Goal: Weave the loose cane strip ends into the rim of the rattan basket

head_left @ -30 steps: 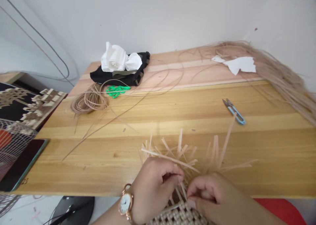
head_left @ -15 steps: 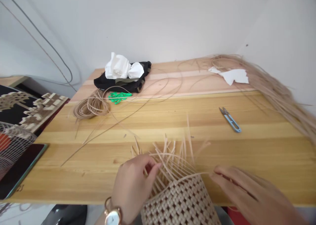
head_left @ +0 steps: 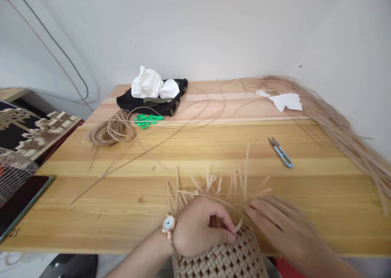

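Observation:
A woven rattan basket piece (head_left: 226, 257) rests at the table's near edge, with several loose strip ends (head_left: 214, 186) fanning up and away from it. My left hand (head_left: 201, 227), with a watch on the wrist, is closed on the strips at the top of the weave. My right hand (head_left: 281, 225) lies just to the right, blurred, fingers stretched out toward the same strips and touching their ends.
On the wooden table (head_left: 91, 200) lie small blue snips (head_left: 281, 152), a rattan coil (head_left: 111, 129), green clips (head_left: 146, 120), a black bag with white tissue (head_left: 152, 93), white paper (head_left: 285, 101) and a long rattan bundle (head_left: 345, 131) along the right wall. A dark tablet (head_left: 21, 198) sits at left.
My left hand moved right and closed over the strips. My right hand slid left from pulling a strand out to the side and now touches the strip ends. The basket dropped lower in view.

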A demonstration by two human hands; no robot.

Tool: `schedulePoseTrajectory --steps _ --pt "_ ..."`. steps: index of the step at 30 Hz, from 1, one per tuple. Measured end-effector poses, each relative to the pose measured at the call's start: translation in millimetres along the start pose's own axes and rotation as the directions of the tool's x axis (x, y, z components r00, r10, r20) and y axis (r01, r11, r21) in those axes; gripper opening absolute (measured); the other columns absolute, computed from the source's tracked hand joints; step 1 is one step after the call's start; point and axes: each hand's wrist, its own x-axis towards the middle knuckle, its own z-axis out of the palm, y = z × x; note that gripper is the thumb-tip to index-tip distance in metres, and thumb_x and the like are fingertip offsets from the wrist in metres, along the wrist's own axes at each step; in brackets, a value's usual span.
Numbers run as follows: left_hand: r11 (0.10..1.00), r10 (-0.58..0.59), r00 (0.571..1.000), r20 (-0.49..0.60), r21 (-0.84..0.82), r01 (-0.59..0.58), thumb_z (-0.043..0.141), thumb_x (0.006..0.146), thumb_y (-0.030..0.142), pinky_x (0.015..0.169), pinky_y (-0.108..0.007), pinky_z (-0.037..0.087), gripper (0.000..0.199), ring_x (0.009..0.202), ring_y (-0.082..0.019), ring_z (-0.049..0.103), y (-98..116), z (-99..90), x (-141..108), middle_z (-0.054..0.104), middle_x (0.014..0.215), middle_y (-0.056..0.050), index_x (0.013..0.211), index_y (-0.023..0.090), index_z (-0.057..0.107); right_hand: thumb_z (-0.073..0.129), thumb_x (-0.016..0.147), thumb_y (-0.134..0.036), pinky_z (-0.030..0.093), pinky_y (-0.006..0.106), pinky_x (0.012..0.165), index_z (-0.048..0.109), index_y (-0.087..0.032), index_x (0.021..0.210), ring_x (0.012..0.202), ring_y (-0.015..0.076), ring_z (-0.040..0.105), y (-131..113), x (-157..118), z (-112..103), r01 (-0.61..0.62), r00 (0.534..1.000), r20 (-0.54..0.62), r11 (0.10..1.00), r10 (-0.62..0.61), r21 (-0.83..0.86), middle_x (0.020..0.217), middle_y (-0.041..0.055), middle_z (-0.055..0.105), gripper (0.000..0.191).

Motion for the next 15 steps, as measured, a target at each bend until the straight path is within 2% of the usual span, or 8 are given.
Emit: schedulePoseTrajectory --steps 6,8,9,10,12,13,14,15 --pt "0.997 -0.007 1.000 0.017 -0.077 0.008 0.067 0.067 0.024 0.048 -0.017 0.033 0.013 0.052 -0.007 0.043 -1.7 -0.5 0.5 0.055 0.058 0.002 0.073 0.014 0.070 0.044 0.084 -0.010 0.041 0.032 0.072 0.061 -0.013 0.081 0.076 0.0177 0.056 -10.4 -1.5 11.2 -0.164 0.986 -0.015 0.984 0.165 0.066 0.077 0.0053 0.064 0.017" --pt "0.993 -0.030 0.999 0.027 -0.111 0.033 0.065 0.068 0.024 0.047 -0.017 0.031 0.013 0.050 -0.007 0.042 -3.2 -1.8 0.8 0.055 0.058 0.001 0.074 0.014 0.071 0.043 0.081 -0.010 0.042 0.031 0.068 0.061 -0.015 0.078 0.073 0.0175 0.055 -10.2 3.1 1.2 -0.297 0.955 0.073 0.942 0.289 0.158 0.075 0.0052 0.063 0.019" --pt "0.989 -0.036 0.998 0.042 -0.139 0.041 0.064 0.068 0.023 0.047 -0.017 0.031 0.014 0.050 -0.007 0.042 -4.1 -2.5 0.9 0.056 0.059 0.001 0.076 0.013 0.071 0.042 0.080 -0.011 0.042 0.031 0.065 0.061 -0.016 0.076 0.070 0.0169 0.055 -9.7 6.1 -5.1 -0.403 0.911 0.188 0.889 0.367 0.218 0.073 0.0045 0.063 0.020" --pt "0.984 -0.039 0.997 0.060 -0.172 0.049 0.064 0.068 0.022 0.047 -0.018 0.032 0.014 0.050 -0.007 0.043 -5.0 -3.2 0.8 0.058 0.060 0.000 0.077 0.013 0.071 0.042 0.080 -0.014 0.041 0.029 0.061 0.061 -0.017 0.075 0.067 0.0160 0.055 -9.2 9.4 -11.2 -0.532 0.832 0.351 0.799 0.431 0.280 0.070 0.0039 0.062 0.020" --pt "0.970 -0.044 0.996 0.082 -0.237 0.063 0.064 0.067 0.019 0.049 -0.018 0.034 0.014 0.051 -0.007 0.045 -6.5 -3.9 0.6 0.060 0.062 -0.001 0.077 0.012 0.070 0.047 0.077 -0.022 0.039 0.024 0.052 0.061 -0.017 0.070 0.056 0.0128 0.052 -9.7 15.6 -20.1 -0.822 0.525 0.737 0.477 0.426 0.311 0.062 0.0022 0.060 0.016" --pt "0.960 -0.052 0.995 0.085 -0.270 0.073 0.065 0.066 0.018 0.050 -0.018 0.035 0.013 0.052 -0.006 0.046 -7.0 -3.9 0.5 0.060 0.062 -0.001 0.076 0.011 0.070 0.049 0.075 -0.026 0.038 0.022 0.048 0.059 -0.016 0.069 0.051 0.0108 0.050 -10.8 18.0 -21.8 -0.915 0.387 0.851 0.263 0.355 0.306 0.059 0.0016 0.058 0.015" --pt "0.948 -0.061 0.994 0.089 -0.307 0.086 0.065 0.065 0.018 0.050 -0.017 0.036 0.012 0.051 -0.006 0.047 -7.3 -3.6 0.3 0.060 0.061 -0.001 0.074 0.011 0.069 0.051 0.074 -0.029 0.038 0.021 0.045 0.056 -0.016 0.069 0.046 0.0090 0.048 -12.7 19.9 -21.4 -0.954 0.299 0.915 0.051 0.270 0.296 0.056 0.0003 0.057 0.015" --pt "0.932 -0.069 0.993 0.097 -0.348 0.099 0.066 0.065 0.018 0.049 -0.017 0.036 0.011 0.050 -0.005 0.047 -7.6 -3.2 0.3 0.061 0.062 -0.001 0.073 0.011 0.068 0.053 0.072 -0.032 0.039 0.020 0.043 0.053 -0.016 0.070 0.043 0.0082 0.048 -15.0 21.2 -19.1 -0.950 0.266 0.943 -0.114 0.201 0.292 0.054 -0.0005 0.056 0.017"
